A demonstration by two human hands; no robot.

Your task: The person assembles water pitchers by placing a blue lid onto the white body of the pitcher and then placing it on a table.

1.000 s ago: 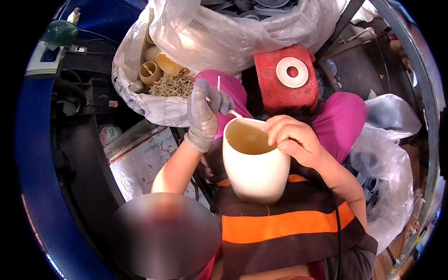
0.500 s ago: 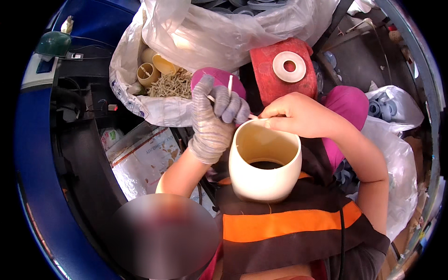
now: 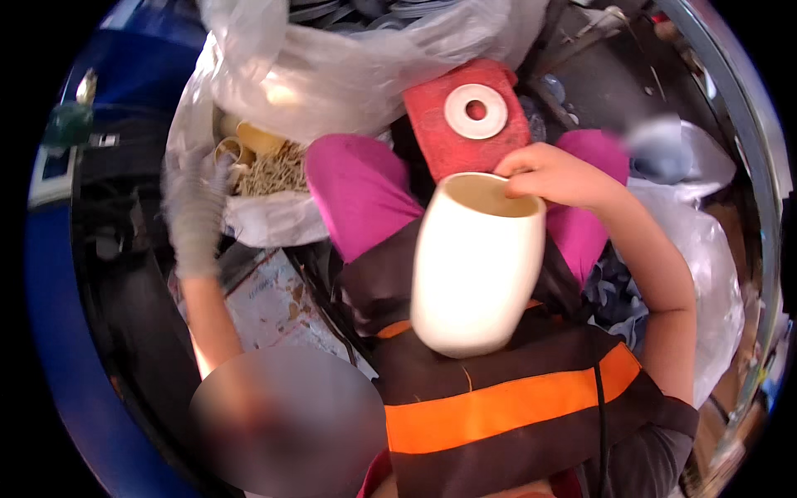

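A cream, barrel-shaped hollow vessel (image 3: 477,274) rests in my lap, tipped so its round opening faces away from me. My right hand (image 3: 564,176), bare, grips its far right rim, with the thumb side over the edge and some fingers hidden. Out at the left, my left hand (image 3: 195,207) wears a pale knitted glove and is smeared by motion. It hovers beside a white bag (image 3: 278,222) of beige offcut sticks (image 3: 274,170). Whether its fingers hold anything is not visible.
Beyond the vessel stands a red block (image 3: 444,153) with a pale flat ring (image 3: 496,112) on it. A large translucent bag (image 3: 332,95) holds grey discs at the back. Yellowish cups (image 3: 260,138) lie among the offcuts. More plastic bags (image 3: 710,274) line the right side.
My left hand has moved from the vessel's rim far left toward the offcut bag. The vessel has tilted away from me, while my right hand stays at its rim. The view has shifted slightly.
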